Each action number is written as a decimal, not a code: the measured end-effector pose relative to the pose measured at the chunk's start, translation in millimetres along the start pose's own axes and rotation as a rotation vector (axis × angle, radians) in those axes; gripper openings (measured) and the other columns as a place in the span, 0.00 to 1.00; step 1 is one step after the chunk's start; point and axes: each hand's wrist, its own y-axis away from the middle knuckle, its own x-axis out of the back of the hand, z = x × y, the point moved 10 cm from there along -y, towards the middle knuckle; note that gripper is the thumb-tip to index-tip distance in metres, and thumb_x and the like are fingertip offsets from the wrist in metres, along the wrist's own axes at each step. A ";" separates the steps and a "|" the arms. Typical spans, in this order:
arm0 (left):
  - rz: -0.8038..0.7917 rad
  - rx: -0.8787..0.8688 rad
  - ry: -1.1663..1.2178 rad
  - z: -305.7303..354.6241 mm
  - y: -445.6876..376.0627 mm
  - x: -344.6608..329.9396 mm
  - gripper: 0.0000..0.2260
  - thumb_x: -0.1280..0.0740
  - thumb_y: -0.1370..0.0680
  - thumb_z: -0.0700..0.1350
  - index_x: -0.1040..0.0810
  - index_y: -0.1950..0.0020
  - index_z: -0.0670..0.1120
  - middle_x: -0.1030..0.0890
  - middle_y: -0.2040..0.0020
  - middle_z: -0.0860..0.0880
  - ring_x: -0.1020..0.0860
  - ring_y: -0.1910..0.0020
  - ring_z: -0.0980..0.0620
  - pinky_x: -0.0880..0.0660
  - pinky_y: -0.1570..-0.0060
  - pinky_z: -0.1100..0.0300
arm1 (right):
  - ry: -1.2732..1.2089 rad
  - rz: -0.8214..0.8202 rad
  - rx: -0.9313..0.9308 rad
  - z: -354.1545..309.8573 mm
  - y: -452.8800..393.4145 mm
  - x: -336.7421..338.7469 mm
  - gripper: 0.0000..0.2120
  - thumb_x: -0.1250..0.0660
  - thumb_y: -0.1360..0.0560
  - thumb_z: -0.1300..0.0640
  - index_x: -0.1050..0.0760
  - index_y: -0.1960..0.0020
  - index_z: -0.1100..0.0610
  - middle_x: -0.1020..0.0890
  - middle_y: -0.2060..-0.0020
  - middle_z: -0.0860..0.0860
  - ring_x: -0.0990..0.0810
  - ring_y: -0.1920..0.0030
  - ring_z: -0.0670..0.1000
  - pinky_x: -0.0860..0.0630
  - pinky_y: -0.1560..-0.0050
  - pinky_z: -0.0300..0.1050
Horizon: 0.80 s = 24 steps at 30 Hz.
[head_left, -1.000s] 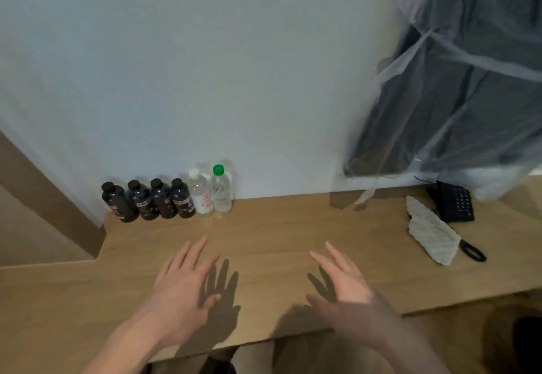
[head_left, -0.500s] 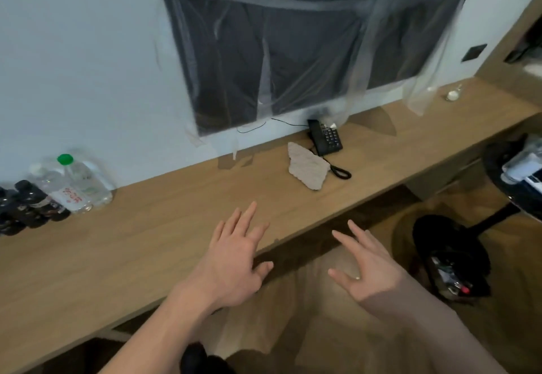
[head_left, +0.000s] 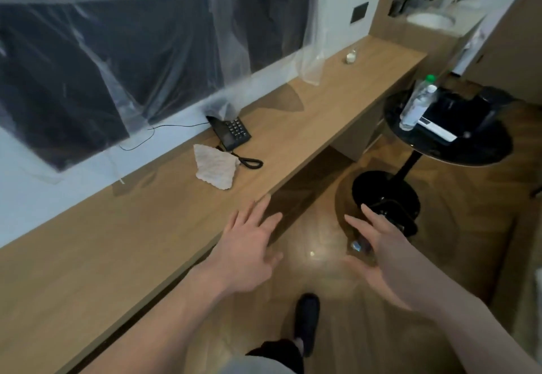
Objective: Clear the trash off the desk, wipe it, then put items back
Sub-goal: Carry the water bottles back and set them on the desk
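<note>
Both hands hold nothing, fingers spread: left hand (head_left: 247,252) over the desk (head_left: 88,262) edge, right hand (head_left: 378,244) above the floor. The cloth (head_left: 215,166) lies on the desk beyond the left fingertips, beside the phone (head_left: 231,133).

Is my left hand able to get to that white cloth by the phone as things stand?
Probably yes. The left hand is open and empty at the desk edge, and only bare wood lies between it and the cloth.

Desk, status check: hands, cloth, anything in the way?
Left hand and right hand open, empty, over desk edge and floor. Cloth crumpled on desk, beside phone, untouched. Phone cord lies against cloth.
</note>
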 end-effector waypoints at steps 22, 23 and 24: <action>-0.158 -0.099 -0.016 224.6 -299.5 -18.5 0.34 0.35 0.17 0.57 0.48 0.15 0.55 0.61 0.15 0.51 0.63 0.17 0.46 0.58 0.18 0.42 | -0.076 -0.064 -0.195 298.8 -102.2 155.1 0.37 0.34 0.20 0.38 0.47 0.17 0.39 0.56 0.17 0.40 0.54 0.16 0.50 0.46 0.18 0.54; -0.156 -0.086 -0.016 235.5 -309.4 -21.9 0.34 0.36 0.17 0.58 0.48 0.15 0.55 0.61 0.15 0.51 0.63 0.17 0.46 0.58 0.18 0.42 | -0.082 -0.069 -0.185 314.1 -106.7 160.0 0.37 0.34 0.20 0.38 0.47 0.17 0.40 0.56 0.17 0.40 0.54 0.16 0.50 0.46 0.18 0.54; -0.156 -0.068 -0.015 246.6 -318.3 -25.9 0.34 0.36 0.17 0.58 0.48 0.15 0.55 0.61 0.15 0.51 0.63 0.17 0.46 0.58 0.18 0.42 | -0.077 -0.076 -0.173 329.0 -111.2 164.2 0.37 0.34 0.20 0.38 0.47 0.17 0.40 0.56 0.17 0.40 0.54 0.16 0.50 0.45 0.18 0.54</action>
